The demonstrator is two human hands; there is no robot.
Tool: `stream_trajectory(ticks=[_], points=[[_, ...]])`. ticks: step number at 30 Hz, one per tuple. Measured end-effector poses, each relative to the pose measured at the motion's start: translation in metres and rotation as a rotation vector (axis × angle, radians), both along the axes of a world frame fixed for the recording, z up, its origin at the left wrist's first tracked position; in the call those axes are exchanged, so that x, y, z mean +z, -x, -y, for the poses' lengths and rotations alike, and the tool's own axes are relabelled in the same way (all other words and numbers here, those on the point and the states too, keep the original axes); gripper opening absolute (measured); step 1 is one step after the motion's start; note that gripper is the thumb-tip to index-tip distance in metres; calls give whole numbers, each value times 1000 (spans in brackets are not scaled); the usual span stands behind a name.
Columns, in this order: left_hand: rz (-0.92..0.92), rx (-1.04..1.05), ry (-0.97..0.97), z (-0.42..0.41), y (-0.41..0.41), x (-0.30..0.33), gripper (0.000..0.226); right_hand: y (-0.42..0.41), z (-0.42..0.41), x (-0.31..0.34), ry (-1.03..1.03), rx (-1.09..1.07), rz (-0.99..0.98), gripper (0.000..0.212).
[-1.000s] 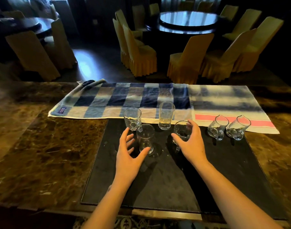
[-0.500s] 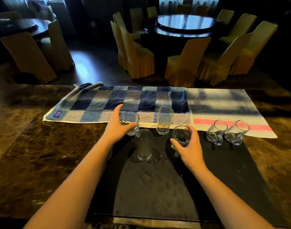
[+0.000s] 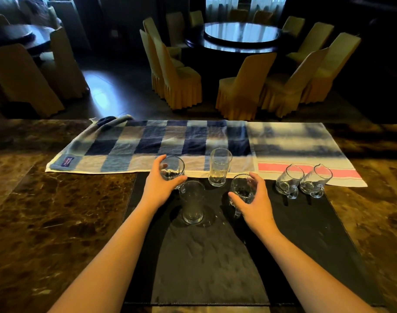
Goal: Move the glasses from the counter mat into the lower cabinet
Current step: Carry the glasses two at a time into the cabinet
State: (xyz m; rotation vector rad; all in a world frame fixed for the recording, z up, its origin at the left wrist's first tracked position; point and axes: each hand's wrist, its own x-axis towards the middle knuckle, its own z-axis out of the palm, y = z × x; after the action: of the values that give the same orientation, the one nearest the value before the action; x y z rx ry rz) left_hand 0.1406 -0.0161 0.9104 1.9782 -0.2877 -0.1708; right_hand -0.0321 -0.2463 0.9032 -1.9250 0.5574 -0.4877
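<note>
Fingers (image 3: 163, 159) of both hands curl round a glass each on the black mat (image 3: 305, 233)
Left hand (image 3: 161, 186) grips the short glass (image 3: 172, 169) at the mat's far edge by the checked towel (image 3: 147, 143); right hand (image 3: 254, 199) grips a stemmed glass (image 3: 240, 188). Both glasses seem to stand on the mat, so this looks like the pick-up step. Next: lift straight up, clearing the tall glass (image 3: 191, 202) between the hands, then carry down to the cabinet, out of view. Another tumbler (image 3: 219, 167) and two tilted jugs (image 3: 303, 181) wait on the table
</note>
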Motion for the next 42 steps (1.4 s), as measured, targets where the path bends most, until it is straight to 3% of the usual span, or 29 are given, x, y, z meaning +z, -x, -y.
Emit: stream_trajectory(ticks=[6,9,12,18,23,27,32,42], points=[[23,215,124,-7,8,15,96,0,-1,0,-10,8,8,80],[139,397,234,-24,27,37,93,-1,-1,-1,-11,11,23,79],[292,436,321,-38,57,68,88,0,-2,-3,-21,4,29,80],[437,200,373,-31,118,128,91,4,-4,-4,-32,-4,57,81],[471,66,429,-2,184,125,94,19,-5,-9,17,44,76,87],[302,-73,416,13,230,94,92,27,-4,-8,-21,33,105,89],[83,-176,244,17,247,53,91,53,5,5,-82,4,86,86],[25,-313,31,61,237,31,91,158,80,54,-40,111,-139,86]])
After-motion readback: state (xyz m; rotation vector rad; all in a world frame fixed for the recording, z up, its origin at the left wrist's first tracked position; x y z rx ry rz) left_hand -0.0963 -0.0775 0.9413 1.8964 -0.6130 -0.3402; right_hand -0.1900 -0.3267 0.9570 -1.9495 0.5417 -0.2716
